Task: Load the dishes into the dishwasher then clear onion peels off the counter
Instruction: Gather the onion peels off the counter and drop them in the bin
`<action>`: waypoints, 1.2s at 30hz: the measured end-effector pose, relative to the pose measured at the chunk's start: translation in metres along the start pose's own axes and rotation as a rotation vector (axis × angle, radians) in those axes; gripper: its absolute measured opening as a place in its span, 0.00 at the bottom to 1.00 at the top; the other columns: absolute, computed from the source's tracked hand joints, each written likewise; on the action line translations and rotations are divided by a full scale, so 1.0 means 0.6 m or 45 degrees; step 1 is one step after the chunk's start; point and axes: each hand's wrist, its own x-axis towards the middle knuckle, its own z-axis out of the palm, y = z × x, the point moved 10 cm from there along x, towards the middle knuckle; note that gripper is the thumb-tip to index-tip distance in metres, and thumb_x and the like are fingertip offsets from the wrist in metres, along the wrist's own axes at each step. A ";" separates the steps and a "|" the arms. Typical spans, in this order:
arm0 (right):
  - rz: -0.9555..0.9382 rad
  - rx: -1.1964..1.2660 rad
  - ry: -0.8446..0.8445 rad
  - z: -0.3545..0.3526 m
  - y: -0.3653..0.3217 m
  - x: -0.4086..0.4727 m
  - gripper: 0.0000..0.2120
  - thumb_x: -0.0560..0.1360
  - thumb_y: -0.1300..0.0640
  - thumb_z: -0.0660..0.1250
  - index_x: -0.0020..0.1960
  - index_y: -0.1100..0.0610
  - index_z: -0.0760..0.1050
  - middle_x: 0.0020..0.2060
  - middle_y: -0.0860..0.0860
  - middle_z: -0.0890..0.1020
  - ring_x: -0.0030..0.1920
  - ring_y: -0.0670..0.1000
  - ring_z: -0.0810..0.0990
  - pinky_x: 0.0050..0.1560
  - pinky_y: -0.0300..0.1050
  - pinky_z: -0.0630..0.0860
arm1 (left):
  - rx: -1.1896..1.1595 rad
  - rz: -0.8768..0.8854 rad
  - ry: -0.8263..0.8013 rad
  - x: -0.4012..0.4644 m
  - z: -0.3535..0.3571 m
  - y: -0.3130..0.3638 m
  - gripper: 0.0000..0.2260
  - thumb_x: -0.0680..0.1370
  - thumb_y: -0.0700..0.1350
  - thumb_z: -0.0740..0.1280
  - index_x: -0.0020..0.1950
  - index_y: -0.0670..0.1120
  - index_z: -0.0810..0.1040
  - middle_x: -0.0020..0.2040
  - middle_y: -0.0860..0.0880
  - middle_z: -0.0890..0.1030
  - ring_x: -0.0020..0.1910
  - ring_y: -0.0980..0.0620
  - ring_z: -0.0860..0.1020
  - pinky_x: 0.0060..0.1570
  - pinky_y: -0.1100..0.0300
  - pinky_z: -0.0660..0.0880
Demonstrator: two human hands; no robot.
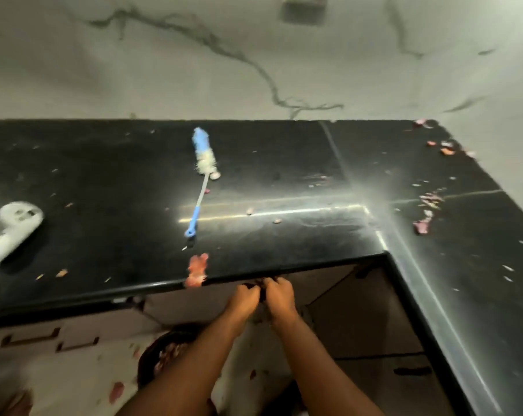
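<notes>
Onion peels lie scattered over the black L-shaped counter (284, 163). A reddish clump of peels (196, 270) sits at the front edge, and more peels (428, 205) cluster on the right wing and in the far right corner (443, 147). My left hand (244, 299) and my right hand (280, 295) are close together just below the front edge. Both have curled fingers pinching a small dark scrap (262, 291), too blurred to identify. On the floor below them stands a dark round bin (152, 360) with peels in it.
A blue and white bottle brush (201, 175) lies mid-counter. A white plastic tool (14, 229) lies at the left. Cabinet fronts with handles (32, 337) run under the counter. Loose peels (116, 391) dot the pale floor. A marble wall backs the counter.
</notes>
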 end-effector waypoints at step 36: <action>-0.475 -1.108 0.476 -0.652 -0.258 0.237 0.31 0.82 0.43 0.49 0.84 0.40 0.49 0.84 0.46 0.40 0.84 0.54 0.37 0.80 0.61 0.36 | 1.512 1.435 -0.203 -0.007 0.643 0.650 0.32 0.80 0.46 0.55 0.85 0.51 0.52 0.85 0.50 0.50 0.84 0.52 0.47 0.80 0.55 0.44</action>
